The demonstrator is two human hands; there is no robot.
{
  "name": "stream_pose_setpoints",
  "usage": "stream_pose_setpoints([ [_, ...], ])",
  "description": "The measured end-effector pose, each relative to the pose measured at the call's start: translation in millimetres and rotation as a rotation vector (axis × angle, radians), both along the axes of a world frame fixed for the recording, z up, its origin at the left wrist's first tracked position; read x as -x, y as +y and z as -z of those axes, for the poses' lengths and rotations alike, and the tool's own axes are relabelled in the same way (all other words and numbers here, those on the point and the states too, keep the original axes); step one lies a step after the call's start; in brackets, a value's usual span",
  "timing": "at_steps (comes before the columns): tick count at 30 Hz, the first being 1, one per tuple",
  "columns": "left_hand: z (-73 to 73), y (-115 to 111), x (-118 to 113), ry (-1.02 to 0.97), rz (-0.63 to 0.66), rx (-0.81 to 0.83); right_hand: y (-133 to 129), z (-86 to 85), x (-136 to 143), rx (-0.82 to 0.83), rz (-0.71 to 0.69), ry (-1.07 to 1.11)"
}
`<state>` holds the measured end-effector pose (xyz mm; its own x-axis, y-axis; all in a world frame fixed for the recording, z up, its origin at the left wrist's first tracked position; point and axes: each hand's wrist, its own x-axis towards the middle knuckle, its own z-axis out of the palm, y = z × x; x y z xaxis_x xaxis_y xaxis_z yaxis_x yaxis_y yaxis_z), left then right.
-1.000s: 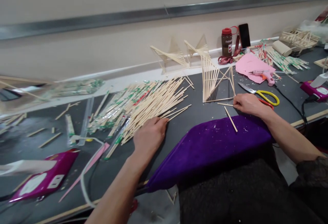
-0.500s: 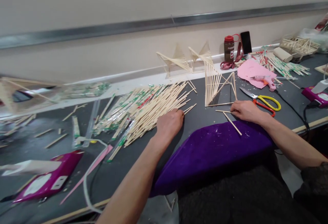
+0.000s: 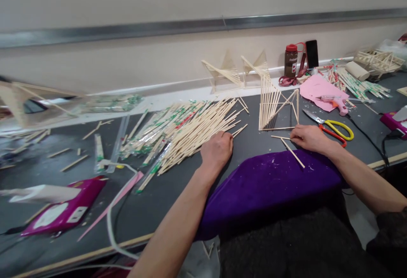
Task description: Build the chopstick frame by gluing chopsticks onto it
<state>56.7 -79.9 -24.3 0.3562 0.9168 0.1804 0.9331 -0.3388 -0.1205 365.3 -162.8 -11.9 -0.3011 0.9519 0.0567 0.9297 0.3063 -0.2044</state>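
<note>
The left hand point(image 3: 218, 150) rests palm down at the near right edge of the stick pile point(image 3: 193, 132). Its fingers are curled and close together, touching the sticks; whether they pinch one cannot be told. Two stick ends project just beyond its fingertips.

The right hand point(image 3: 307, 138) is lowered to the tabletop point(image 3: 152, 210), fingers bunched at one end of a short stick point(image 3: 279, 137). Whether the stick is pinched or only pressed down cannot be told. The stick's free end points toward the left hand. A second stick point(image 3: 294, 154) lies at a slant just below the right fingertips, its lower end on the purple cloth point(image 3: 254, 184). The cloth covers the near edge between and below both hands.

The stick frame point(image 3: 270, 104) stands upright between the hands and farther back, its near right corner just beyond the right fingertips. The scissors point(image 3: 336, 127), blades partly apart, lie just beyond the right hand. The glue gun point(image 3: 337, 102) lies behind them, partly on pink paper point(image 3: 311, 89). Wrapped sticks point(image 3: 159, 121) lie left of the pile, beyond the left hand.
</note>
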Motion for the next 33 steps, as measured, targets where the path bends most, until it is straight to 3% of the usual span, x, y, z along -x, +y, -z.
stream_pose_setpoints([
  [5, -1.6, -0.4, 5.6, -0.078, 0.012, -0.041, -1.9, 5.7, -4.9, -0.103, -0.043, 0.054],
  [12, -7.8, -3.0, 14.2, -0.106, 0.018, 0.003, -4.7, 6.6, 0.9, -0.211, -0.368, 0.120],
  [17, -13.6, -4.4, 11.5, -0.058, 0.007, 0.081, 4.1, 8.7, 6.5, -0.205, -0.405, 0.130],
  [23, -13.9, -2.1, 7.9, -0.038, 0.006, 0.090, 22.7, -0.1, 37.4, -0.168, -0.463, -0.064],
  [26, -11.0, 0.8, 10.4, -0.059, -0.007, 0.087, 29.8, -5.9, 58.2, -0.126, -0.467, -0.060],
  [30, -9.6, 2.1, 16.1, -0.186, -0.025, 0.066, 27.9, -14.5, 71.5, -0.076, -0.376, 0.331],
  [33, -11.4, 1.5, 16.2, -0.447, -0.034, 0.047, 21.3, -21.7, 72.5, 0.063, -0.172, 0.767],
])
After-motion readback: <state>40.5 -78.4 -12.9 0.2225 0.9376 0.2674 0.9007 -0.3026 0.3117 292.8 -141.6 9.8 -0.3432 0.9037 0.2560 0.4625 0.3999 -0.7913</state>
